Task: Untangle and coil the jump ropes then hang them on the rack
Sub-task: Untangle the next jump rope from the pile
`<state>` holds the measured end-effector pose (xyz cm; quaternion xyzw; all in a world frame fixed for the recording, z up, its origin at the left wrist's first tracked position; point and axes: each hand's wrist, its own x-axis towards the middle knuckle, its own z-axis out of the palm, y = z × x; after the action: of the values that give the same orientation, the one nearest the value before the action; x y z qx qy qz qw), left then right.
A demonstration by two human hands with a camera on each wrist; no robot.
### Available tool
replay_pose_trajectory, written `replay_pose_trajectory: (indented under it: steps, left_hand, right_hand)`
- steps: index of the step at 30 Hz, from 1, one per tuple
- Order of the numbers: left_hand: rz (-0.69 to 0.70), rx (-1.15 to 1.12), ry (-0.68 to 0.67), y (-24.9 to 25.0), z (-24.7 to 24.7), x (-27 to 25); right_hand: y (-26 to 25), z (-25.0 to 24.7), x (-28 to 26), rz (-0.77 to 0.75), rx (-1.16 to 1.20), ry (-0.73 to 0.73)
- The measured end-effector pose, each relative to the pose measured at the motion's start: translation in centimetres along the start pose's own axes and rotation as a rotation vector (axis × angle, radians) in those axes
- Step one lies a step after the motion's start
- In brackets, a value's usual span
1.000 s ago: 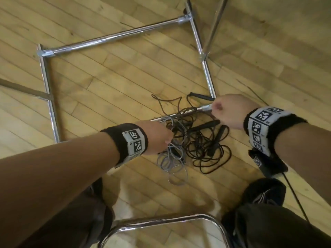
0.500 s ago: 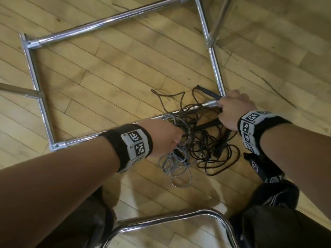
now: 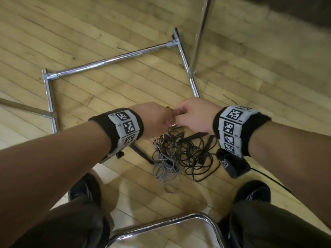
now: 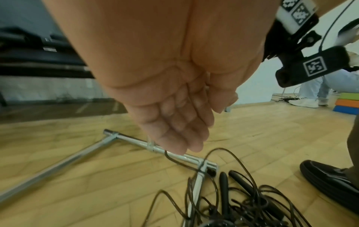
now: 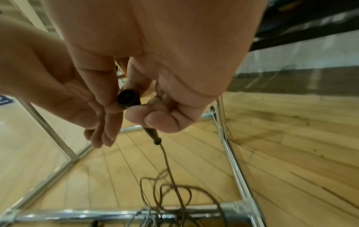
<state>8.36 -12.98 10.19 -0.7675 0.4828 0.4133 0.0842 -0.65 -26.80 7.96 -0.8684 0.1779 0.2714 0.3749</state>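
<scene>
A tangle of jump ropes lies on the wooden floor between my feet, black rope (image 3: 195, 153) to the right and grey rope (image 3: 164, 169) to the left. Part of it drapes over the chrome rack base (image 3: 111, 61). Both hands meet above the tangle. My right hand (image 3: 193, 117) pinches a black handle (image 5: 128, 99) between thumb and fingers, and its cord (image 5: 167, 161) hangs down to the pile. My left hand (image 3: 155, 120) touches the right. A thin black cord (image 4: 188, 95) runs along its palm and out under its fingers. Loose black handles (image 3: 195, 136) lie in the pile.
The rack's upright pole (image 3: 200, 33) rises at the back right. A curved chrome tube (image 3: 161, 222) sits close below me, between my shoes (image 3: 86, 187). In the left wrist view, another person and coloured mats (image 4: 345, 104) are far right, dark stacked gear (image 4: 38, 53) far left.
Both hands have risen from the pile and come together. My right hand left the rack bar's end and now holds a black handle. The view has tilted nearer to my feet.
</scene>
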Motion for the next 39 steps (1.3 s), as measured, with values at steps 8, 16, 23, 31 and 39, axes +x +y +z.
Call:
replay_pose_trajectory:
  steps: [8, 16, 23, 31, 39]
  left_hand:
    - [-0.258, -1.026, 0.144, 1.8, -3.9, -9.8]
    - [-0.188, -1.446, 0.175, 6.9, -3.1, -19.8]
    - [0.108, -1.535, 0.213, 9.1, -3.2, -23.2]
    - [0.438, -1.64, 0.238, 7.6, -3.5, -21.7]
    - [0.349, -1.665, 0.541, 6.7, -6.8, -19.5]
  right_hand:
    - [-8.4, -4.5, -12.1, -0.104, 0.069, 0.146]
    - [-13.0, -4.9, -24.4, -0.321, 0.169, 0.166]
    - [-11.9, -5.2, -27.1, -0.337, 0.403, 0.422]
    - [-10.6, -4.9, -21.6, -0.32, 0.333, 0.379]
    - [-9.3, -4.8, -15.9, -0.292, 0.237, 0.311]
